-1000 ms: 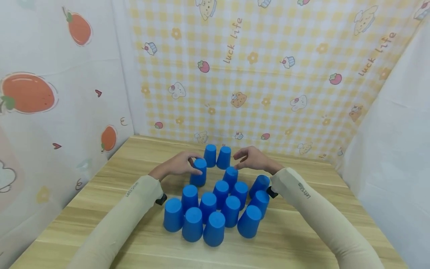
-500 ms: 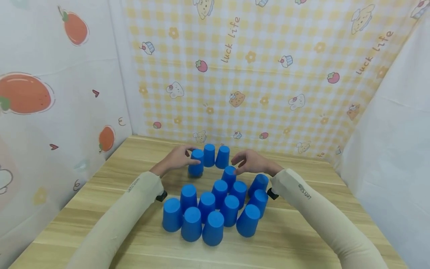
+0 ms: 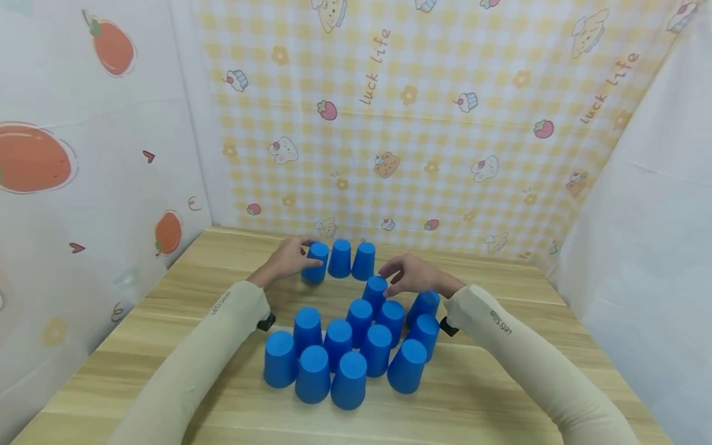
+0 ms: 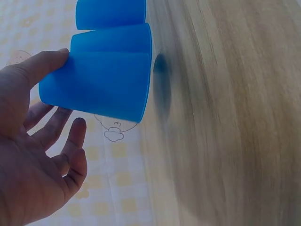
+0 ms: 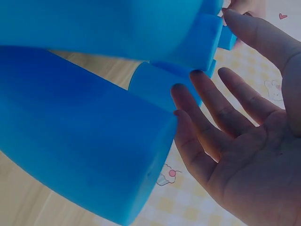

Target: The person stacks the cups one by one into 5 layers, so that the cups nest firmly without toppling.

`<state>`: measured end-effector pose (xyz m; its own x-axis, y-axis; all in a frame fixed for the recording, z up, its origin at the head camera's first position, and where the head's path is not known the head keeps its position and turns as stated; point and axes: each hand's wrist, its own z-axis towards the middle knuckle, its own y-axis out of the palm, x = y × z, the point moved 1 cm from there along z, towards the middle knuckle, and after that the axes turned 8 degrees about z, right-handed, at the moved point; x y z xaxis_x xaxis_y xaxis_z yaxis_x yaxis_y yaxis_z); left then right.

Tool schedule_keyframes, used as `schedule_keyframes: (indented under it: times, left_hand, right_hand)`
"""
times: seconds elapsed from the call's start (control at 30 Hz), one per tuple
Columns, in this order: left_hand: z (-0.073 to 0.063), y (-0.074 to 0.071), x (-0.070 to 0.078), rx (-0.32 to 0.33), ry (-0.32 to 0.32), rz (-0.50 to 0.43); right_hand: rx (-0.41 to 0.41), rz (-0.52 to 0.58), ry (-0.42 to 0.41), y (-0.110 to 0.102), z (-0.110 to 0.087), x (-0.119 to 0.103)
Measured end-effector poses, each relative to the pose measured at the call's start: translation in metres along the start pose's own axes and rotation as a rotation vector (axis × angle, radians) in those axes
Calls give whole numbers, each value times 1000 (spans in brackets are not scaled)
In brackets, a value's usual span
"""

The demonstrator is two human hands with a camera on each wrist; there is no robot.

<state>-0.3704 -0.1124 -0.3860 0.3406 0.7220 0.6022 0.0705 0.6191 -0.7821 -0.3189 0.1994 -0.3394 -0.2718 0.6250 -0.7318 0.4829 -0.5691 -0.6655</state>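
Observation:
Several plain blue plastic cups stand upside down on the wooden table. My left hand [image 3: 287,257] pinches one blue cup [image 3: 315,262] at the left end of the back row. The left wrist view shows the thumb pressed on this cup [image 4: 96,84], with a dark shadow beside its rim; whether the rim touches the table I cannot tell. Two more cups [image 3: 340,258] stand to its right. My right hand [image 3: 416,274] hovers with spread, relaxed fingers close around the top of a nearer cup [image 3: 374,293]. Its fingertips [image 5: 197,75] are at or near that cup's edge.
In front of the hands, several upside-down cups [image 3: 338,340] cluster closely, with another cup [image 3: 408,366] at the right front. One cup [image 3: 424,307] sits under the right wrist. A checked cloth [image 3: 411,123] hangs behind the table [image 3: 500,383].
My left hand has carried its cup away and leftward, to the left end of the back row. My right hand has come down slightly around the nearer cup's top. The view has shifted a little.

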Motion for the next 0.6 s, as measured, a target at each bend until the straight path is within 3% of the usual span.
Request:
schedule_keyframes:
  times: [0.33, 0.6]
  left_hand:
    - [9, 3, -5, -1, 0, -15]
    - [16, 3, -8, 21, -1, -8]
  right_hand:
    - [31, -5, 12, 7, 2, 4]
    - [15, -28, -59, 10, 3, 11]
